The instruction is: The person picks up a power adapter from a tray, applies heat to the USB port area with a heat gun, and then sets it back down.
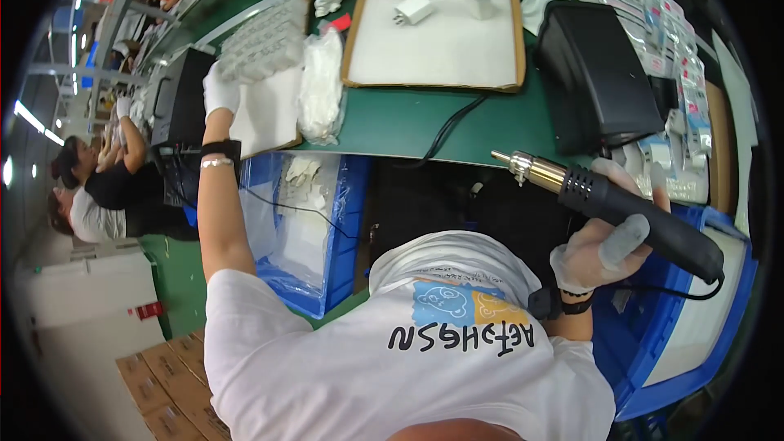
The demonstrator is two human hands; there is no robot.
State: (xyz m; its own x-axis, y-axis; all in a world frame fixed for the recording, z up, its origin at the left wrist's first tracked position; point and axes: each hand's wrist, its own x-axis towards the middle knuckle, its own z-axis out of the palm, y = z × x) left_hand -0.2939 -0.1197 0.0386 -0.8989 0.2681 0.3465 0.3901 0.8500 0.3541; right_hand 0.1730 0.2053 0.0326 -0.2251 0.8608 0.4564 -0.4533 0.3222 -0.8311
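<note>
My right hand, in a thin whitish glove, is closed round the black handle of a hot-air gun. Its metal nozzle points left, over the table's front edge, and a black cord trails from the handle's lower end. My left hand, gloved in white, reaches forward to the left edge of a shallow tray with a white lining. Rows of clear plastic pieces fill the far part of that tray, beside the hand. How its fingers lie is too unclear to tell.
A cardboard tray holds a white plug adapter and clear pieces. Beside it lies a plastic-wrapped white bundle. A black box stands right, near packaged goods. Blue bins flank me; people work at left.
</note>
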